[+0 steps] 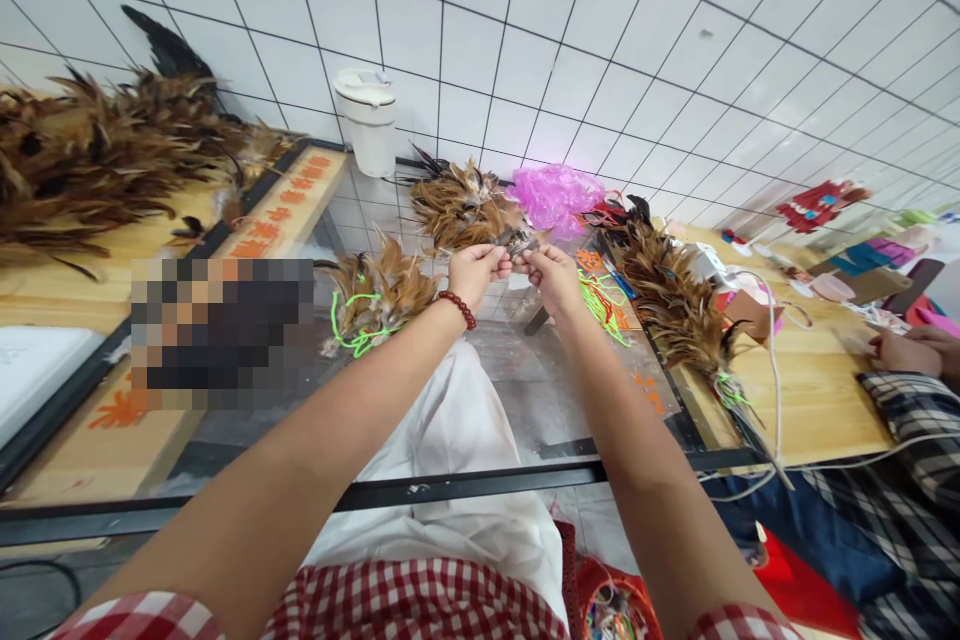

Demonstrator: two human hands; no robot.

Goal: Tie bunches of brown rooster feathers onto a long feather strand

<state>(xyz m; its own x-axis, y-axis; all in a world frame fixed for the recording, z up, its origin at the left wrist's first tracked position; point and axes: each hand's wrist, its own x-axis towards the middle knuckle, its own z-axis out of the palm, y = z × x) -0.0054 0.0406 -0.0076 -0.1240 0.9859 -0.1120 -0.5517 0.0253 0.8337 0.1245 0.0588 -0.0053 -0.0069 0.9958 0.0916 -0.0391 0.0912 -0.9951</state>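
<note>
Both my arms reach forward over a glass-topped table (517, 400). My left hand (475, 270), with a dark red bead bracelet on its wrist, and my right hand (553, 275) pinch the base of a bundle of brown feathers (465, 205) between them. The fingers of both hands are closed on the bundle's stem. Just left of my left hand lies another feather bunch tied with green cord (373, 300). A tangle of green and orange cord (600, 295) lies right of my right hand.
A large feather pile (90, 160) covers the wooden table at left. A white lidded cup (367, 120) and a pink plastic bag (559, 198) stand behind. A row of feathers (675, 305) lies at right. Another person's hand (911, 350) rests on the right table.
</note>
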